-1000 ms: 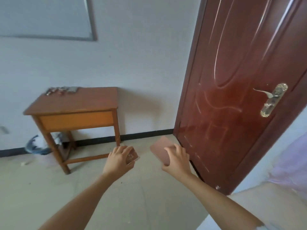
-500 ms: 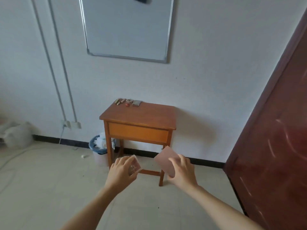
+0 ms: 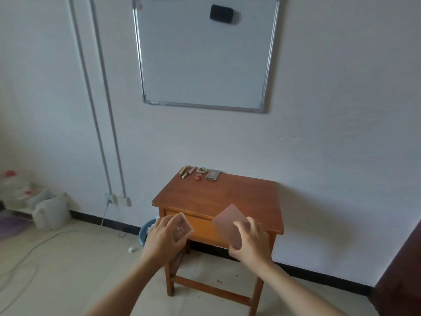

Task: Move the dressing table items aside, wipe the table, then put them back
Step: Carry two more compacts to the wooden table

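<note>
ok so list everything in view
wooden table: 1, brown, centre, against wall
small tubes: several, gold and pink, tabletop back left
bead bracelet: 1, pale, right of tubes
small round thing: 1, red, before bracelet
flat rectangular case: 1, grey, right of bracelet
framed whiteboard: 1, white, wall above table
eraser: 1, black, on whiteboard
plastic bin: 1, blue, floor left of table
door: 1, dark red, right edge
small clear case: 1, transparent, in left hand
flat card: 1, pink, in right hand
left hand: 1, grips clear case
right hand: 1, grips card
</note>
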